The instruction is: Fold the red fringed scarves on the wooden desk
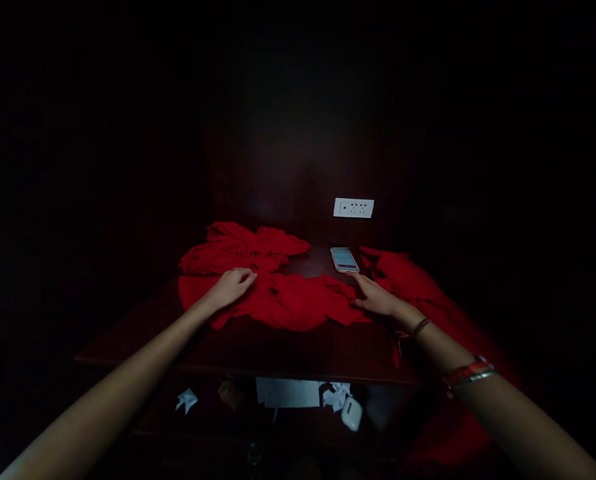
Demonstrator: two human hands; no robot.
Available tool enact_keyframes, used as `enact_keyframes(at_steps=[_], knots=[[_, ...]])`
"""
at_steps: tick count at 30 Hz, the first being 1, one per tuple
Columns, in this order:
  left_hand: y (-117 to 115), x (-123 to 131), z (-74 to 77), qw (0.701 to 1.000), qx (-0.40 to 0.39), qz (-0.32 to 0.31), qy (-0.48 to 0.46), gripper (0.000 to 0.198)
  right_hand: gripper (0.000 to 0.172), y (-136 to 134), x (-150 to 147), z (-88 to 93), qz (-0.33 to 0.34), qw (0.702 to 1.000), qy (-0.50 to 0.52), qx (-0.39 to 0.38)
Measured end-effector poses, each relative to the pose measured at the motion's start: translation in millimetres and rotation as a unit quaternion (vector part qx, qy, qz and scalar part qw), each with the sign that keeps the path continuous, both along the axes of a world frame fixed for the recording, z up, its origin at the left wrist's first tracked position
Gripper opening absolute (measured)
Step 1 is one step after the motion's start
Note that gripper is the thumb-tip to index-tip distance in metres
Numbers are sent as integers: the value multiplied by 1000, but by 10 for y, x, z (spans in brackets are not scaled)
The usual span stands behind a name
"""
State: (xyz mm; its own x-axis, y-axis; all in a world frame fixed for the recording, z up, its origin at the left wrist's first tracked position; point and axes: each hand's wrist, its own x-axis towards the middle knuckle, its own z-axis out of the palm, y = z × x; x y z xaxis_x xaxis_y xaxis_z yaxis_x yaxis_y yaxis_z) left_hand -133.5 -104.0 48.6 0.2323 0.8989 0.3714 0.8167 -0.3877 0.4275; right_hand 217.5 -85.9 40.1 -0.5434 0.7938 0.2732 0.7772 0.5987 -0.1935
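Note:
A crumpled red garment (298, 303) lies across the middle of the dark tabletop. My left hand (234, 287) rests at its left part, the fingers curled down onto the fabric; their tips are hard to make out. At the garment's right end is my right hand (375, 295), thumb and fingers apart, fingers stretched towards the lower edge of a lit phone (345, 260). Whether the fingertips touch the phone I cannot tell. Behind my left hand sits another bunched red cloth (243, 247).
More red cloth (418, 283) hangs over the table's right side. A white socket plate (353, 208) is on the dark back wall. On a lower shelf lie papers (291, 393), crumpled paper (336, 396), a white earbud case (351, 413) and a small white scrap (187, 400).

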Motion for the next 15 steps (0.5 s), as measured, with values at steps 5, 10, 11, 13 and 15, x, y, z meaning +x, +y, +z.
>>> enact_keyframes(at_steps=[5,10,11,13,15], knots=[[-233,674,1,983,-165,6,-81,35,28,-147,-11,211,-49,996,-45,56],[-320,656,31,942,-278,11,-188,22,28,-244,11,739,-71,981,45,177],[-318,609,49,930,-294,15,-220,23,28,-258,41,798,-70,980,45,183],[-308,520,62,909,-315,22,-272,25,27,-282,114,809,-49,987,12,155],[-292,464,29,893,-325,7,-312,28,25,-310,186,696,-21,995,-37,87]])
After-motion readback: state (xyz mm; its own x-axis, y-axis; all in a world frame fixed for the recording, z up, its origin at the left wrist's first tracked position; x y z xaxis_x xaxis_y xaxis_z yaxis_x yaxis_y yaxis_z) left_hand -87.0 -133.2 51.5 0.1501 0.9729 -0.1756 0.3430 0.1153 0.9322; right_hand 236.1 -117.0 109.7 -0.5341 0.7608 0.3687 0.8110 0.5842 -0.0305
